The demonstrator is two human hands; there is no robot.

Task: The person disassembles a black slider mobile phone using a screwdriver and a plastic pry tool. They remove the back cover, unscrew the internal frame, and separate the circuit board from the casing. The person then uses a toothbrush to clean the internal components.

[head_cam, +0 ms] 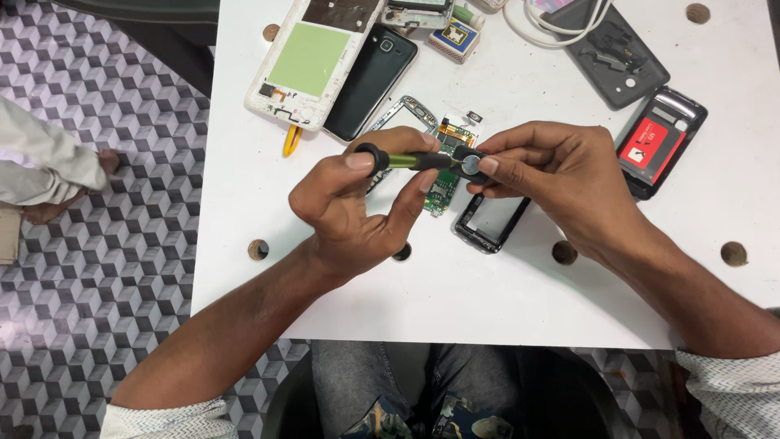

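Observation:
My left hand (pixel 353 207) grips a small screwdriver (pixel 406 160) with a green shaft and a black end cap, held level above the white table (pixel 504 293). My right hand (pixel 556 175) pinches the screwdriver's black front end together with a small round grey part (pixel 472 164) at its tip. Right under the hands lie a green phone circuit board (pixel 443 191) and a black phone frame (pixel 487 223), both partly hidden by the fingers.
On the far side of the table lie a white phone shell with a green panel (pixel 313 61), a black phone (pixel 372 77), a silver phone frame (pixel 406 114), a black back cover (pixel 621 57), a phone with a red battery (pixel 658 142) and a yellow pick (pixel 290 140). The tabletop has round holes (pixel 258 249). Another person's foot (pixel 57 203) stands on the patterned floor at left.

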